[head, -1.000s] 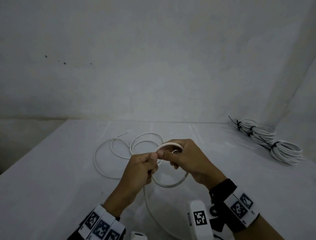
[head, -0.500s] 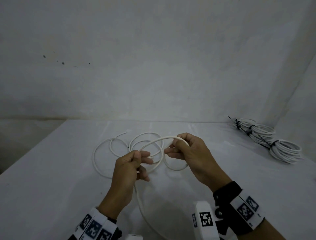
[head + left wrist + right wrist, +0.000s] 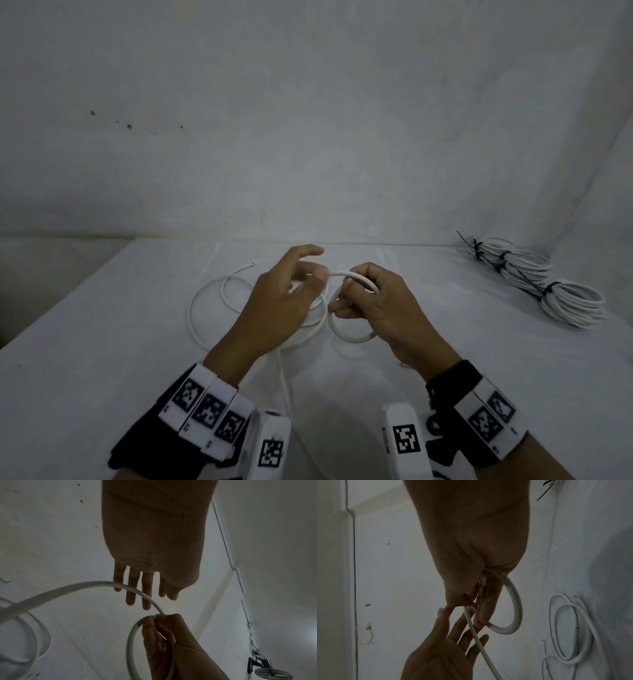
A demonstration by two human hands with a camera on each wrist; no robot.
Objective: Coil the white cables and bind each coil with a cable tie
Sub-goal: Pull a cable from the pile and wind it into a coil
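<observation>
A white cable (image 3: 202, 301) lies in loose loops on the white table (image 3: 102, 342). My right hand (image 3: 376, 308) grips a small loop of the cable (image 3: 346, 337) just above the table, fingers curled round it. In the right wrist view the loop (image 3: 516, 601) hangs from my closed right hand (image 3: 471, 547). My left hand (image 3: 287, 298) is beside it with its fingers straight, and the cable runs across them. In the left wrist view the cable (image 3: 68, 588) crosses my spread fingers (image 3: 132, 588) and ends in my right hand (image 3: 164, 642).
Several coils of white cable, bound with black ties, lie in a row at the back right (image 3: 568, 303). A white wall (image 3: 308, 137) rises behind the table. The table's left edge (image 3: 61, 298) slants toward me. One cable strand runs down toward me between my wrists (image 3: 284, 383).
My left hand let go of its pinch on the cable, straightened its fingers and moved right to meet my right hand. The right hand still holds the loop, now a smaller ring.
</observation>
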